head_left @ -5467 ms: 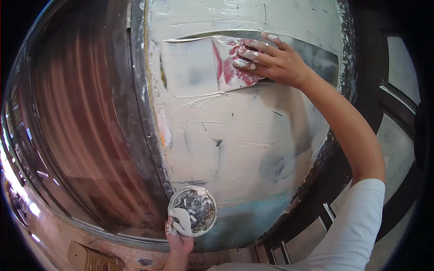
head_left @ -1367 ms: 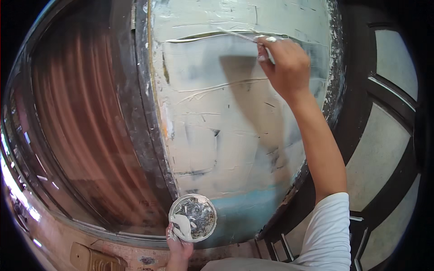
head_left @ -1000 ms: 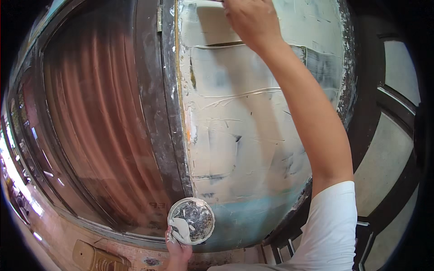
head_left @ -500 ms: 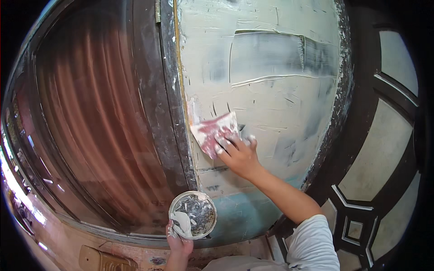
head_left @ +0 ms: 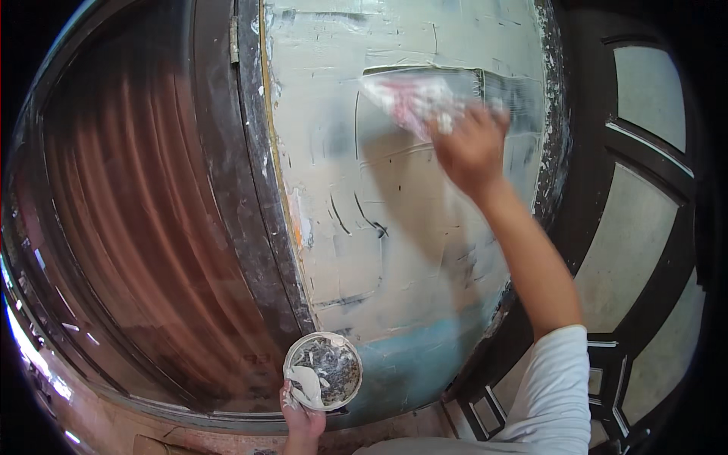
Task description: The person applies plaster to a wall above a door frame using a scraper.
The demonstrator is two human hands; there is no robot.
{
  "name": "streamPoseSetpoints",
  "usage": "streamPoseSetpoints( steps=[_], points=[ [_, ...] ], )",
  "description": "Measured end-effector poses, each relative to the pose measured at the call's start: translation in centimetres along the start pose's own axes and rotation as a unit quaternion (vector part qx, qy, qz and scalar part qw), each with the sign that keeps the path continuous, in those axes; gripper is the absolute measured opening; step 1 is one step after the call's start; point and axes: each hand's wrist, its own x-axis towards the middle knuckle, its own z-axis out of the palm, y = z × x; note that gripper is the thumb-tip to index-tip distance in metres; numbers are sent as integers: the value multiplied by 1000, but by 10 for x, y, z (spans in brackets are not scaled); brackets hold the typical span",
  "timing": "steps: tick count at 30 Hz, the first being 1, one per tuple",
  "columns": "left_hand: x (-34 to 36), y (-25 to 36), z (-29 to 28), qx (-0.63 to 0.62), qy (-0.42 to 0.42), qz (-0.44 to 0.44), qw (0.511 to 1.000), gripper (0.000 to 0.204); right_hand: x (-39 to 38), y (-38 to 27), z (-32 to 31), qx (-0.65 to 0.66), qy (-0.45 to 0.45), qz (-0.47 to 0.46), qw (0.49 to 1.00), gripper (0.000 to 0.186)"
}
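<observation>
My right hand (head_left: 472, 144) is up at the wall, fingers closed on a flat red putty scraper (head_left: 406, 97) smeared with white; hand and scraper are blurred by motion. Behind it, the wall panel (head_left: 425, 250) carries cream filler with dark scratches and grey-blue patches. Low in front of me, my left hand (head_left: 301, 413) grips a round tub (head_left: 356, 368) from its near left side. Inside the tub lies a pale lump of putty (head_left: 305, 385), and the rest of its bottom looks dark and streaked.
To the left stands a dark-framed glass pane (head_left: 152, 243) with a reddish-brown curtain behind it. A dark wooden door (head_left: 607, 250) with pale panels is on the right. A brown plastic stool (head_left: 163, 446) is partly seen at the lower left.
My right hand has swung the scraper up and to the right, from the panel's left middle to its upper grey patch. My left hand keeps the tub nearly in place.
</observation>
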Motion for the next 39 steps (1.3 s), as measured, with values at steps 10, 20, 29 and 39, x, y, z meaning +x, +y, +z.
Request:
streamPoseSetpoints(
  steps=[10,20,29,39],
  points=[
    [5,-21,3,4,-4,-21,1000,36,21,3,60,34,-15,37,999,27],
    [0,-20,2,40,-27,-41,998,36,-218,-192,-64,110,-229,150,956,26],
    [-2,-17,-9,40,-24,-38,998,36,-196,-145,-92,120,-173,169,963,22],
    [-14,-39,12,8,-1,1,1000,37,14,117,36,-37,-65,172,982,37]
  ],
)
